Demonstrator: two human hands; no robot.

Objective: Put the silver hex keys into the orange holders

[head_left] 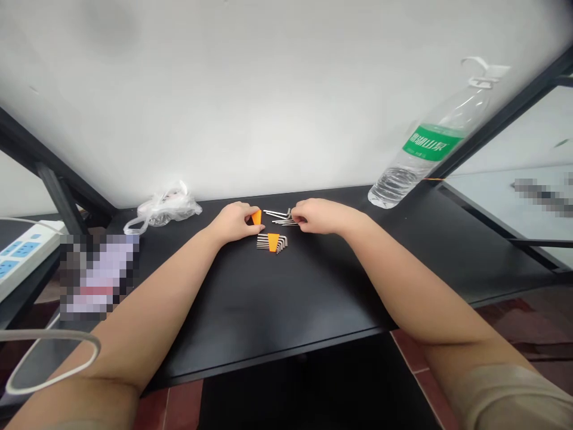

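My left hand (235, 222) is closed on an orange hex key holder (256, 218), gripped between thumb and fingers. To its right, my right hand (316, 215) has its fingertips pinched together at a loose group of silver hex keys (280, 215). Whether it has lifted one of them or only touches them is hard to make out. Just in front of both hands, a second orange holder (273, 242) lies on the black table (286, 298) with several hex keys (282, 243) lined up in it, their bent ends pointing right.
A large water bottle (416, 143) with a green label stands at the back right. At the back left lies a crumpled clear plastic bag (168, 206). A white power strip (27, 254) and a white cable (54, 385) are at the left. Behind the table rises a white wall (268, 95).
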